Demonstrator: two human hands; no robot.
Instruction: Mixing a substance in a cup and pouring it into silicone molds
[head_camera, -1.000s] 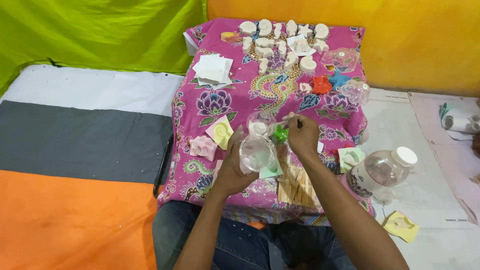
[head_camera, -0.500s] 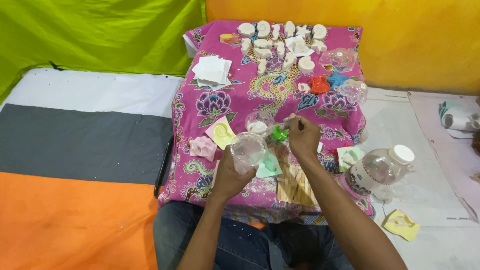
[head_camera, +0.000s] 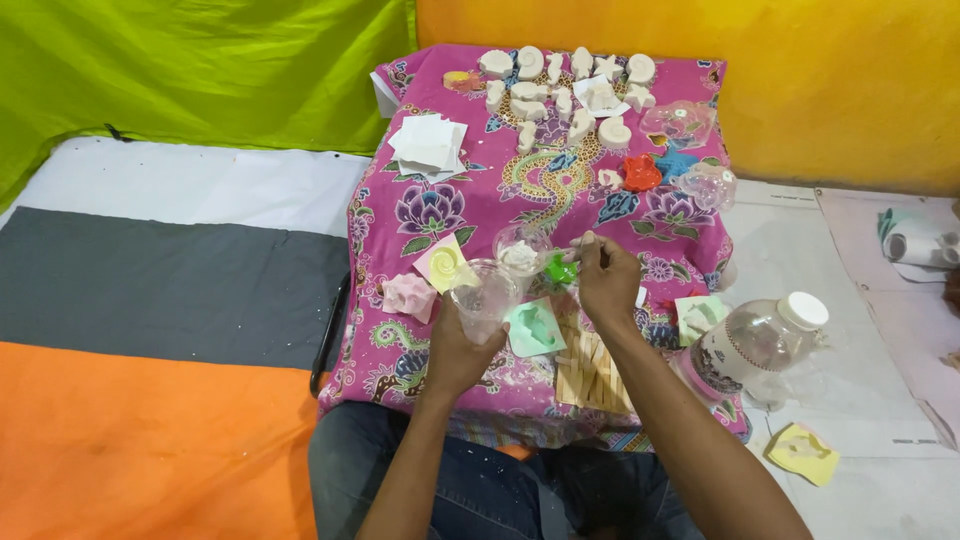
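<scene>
A person seated at a low counter (head_camera: 400, 215) draped in pink floral cloth works over a spread of small moulds and plaster casts. The left hand (head_camera: 462, 345) wraps its fingers around a clear plastic cup (head_camera: 484, 297), lifted just above the near edge and tipped slightly toward the middle, apparently so its contents stay within reach of the other hand. The right hand (head_camera: 607, 283) is closed on a thin stick (head_camera: 578, 250), pinched near the top as for stirring or scraping, with its lower end by a second clear cup (head_camera: 520, 252) holding white material. A green mould (head_camera: 559, 269) sits just beside that hand, a pale green mould (head_camera: 534, 327) lies near the first cup, and a yellow mould (head_camera: 446, 263) and a pink mould (head_camera: 409, 295) lie to the left. A bundle of wooden sticks (head_camera: 592, 362) lies at the near edge below the right wrist. White casts (head_camera: 560, 85) stand in rows at the far end, well apart from the work, likely set out to dry. A clear jar (head_camera: 758, 340) with a white lid lies on the floor at right.
</scene>
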